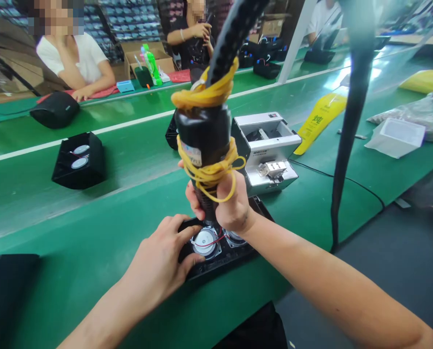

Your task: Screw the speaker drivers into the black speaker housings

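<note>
My right hand (236,203) is wrapped round a black electric screwdriver (204,128) bound with yellow rubber bands. The screwdriver points down at a black speaker housing (223,261) lying on the green bench; its tip is hidden by the hand and body of the tool. Inside the housing are two round speaker drivers with red wires: the left driver (204,241) shows plainly, the right driver (234,238) is partly covered by my forearm. My left hand (163,252) grips the housing around the left driver, fingers at the far edge and thumb at the near side.
A silver screw feeder (270,150) stands behind the housing, its cable trailing right. Another open housing (78,162) sits on the conveyor (136,169). A black box (8,295) is at lower left. A dark strap (350,131) hangs at right. Several people sit across the line.
</note>
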